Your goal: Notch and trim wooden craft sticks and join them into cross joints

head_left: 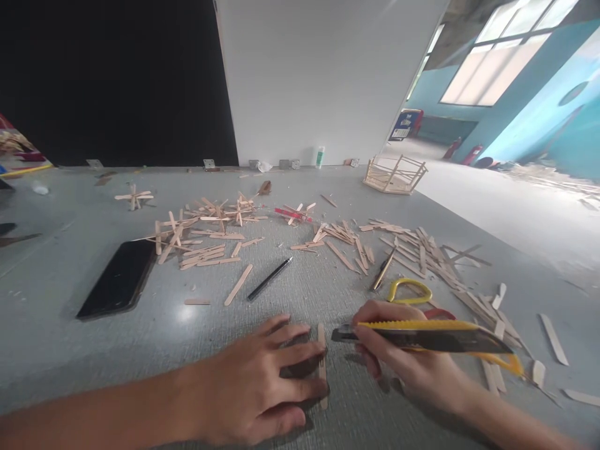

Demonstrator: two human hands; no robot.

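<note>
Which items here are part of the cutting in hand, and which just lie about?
In use: left hand pinning a wooden stick; right hand gripping a utility knife.
Lying about: phone, pen, scissors, glue bottle.

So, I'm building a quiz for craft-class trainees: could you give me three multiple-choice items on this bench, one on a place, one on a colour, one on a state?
1. Where does the phone lie?
A. left of the black pen
B. beside the stick frame
C. under the scissors

2. What colour is the utility knife?
A. red
B. yellow and black
C. green

3. What is the left hand doing?
A. lifted off the table
B. holding the pen
C. pressing down a craft stick

Answers: 1 A, the phone is far left of the pen. 2 B, its body in the right hand shows both. 3 C, its fingertips rest on the stick.
</note>
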